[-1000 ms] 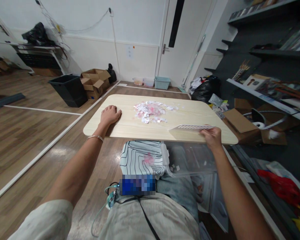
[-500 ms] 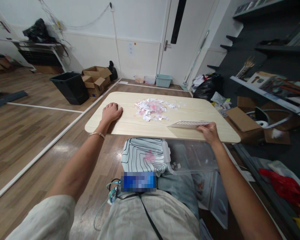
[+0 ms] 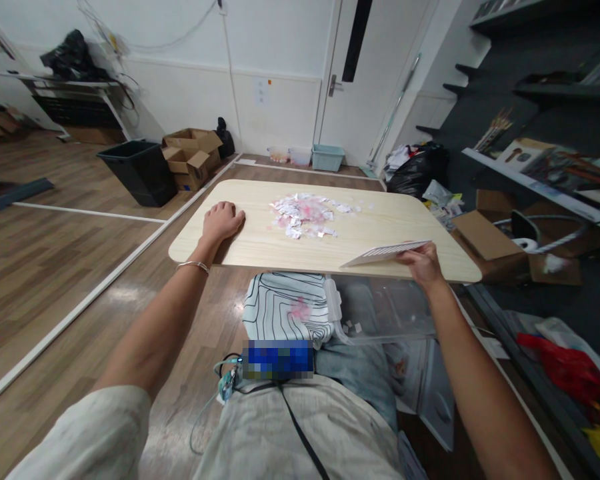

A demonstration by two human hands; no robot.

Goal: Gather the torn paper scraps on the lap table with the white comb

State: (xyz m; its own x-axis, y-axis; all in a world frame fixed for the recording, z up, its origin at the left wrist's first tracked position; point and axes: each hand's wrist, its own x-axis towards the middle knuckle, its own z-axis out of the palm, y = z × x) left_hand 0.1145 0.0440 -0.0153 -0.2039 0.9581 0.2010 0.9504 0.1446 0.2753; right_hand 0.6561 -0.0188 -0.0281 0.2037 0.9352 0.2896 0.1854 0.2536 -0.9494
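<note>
A pile of torn white paper scraps (image 3: 305, 212) with pink smears lies near the middle of the light wooden tabletop (image 3: 260, 253). My left hand (image 3: 222, 221) rests on the left part of the table with its fingers lying on the surface, holding nothing. My right hand (image 3: 423, 263) pinches a thin white card with stripes (image 3: 377, 253) by its right end. That card hangs tilted at the near edge, to the right of the scraps and apart from them. Under this edge, a clear plastic box (image 3: 390, 310) has a few small white pieces in it.
A patterned cloth (image 3: 285, 310) with a pink stain covers part of my lap. Beyond the table stand a black bin (image 3: 139, 173), cardboard boxes (image 3: 193, 157) and a teal basket (image 3: 329, 158). Dark shelves (image 3: 540, 153) and an open carton (image 3: 490, 233) are on the right.
My right hand has tilted the striped card and moved it slightly nearer to me, its left end now lower. My left hand and the scraps stay in place.
</note>
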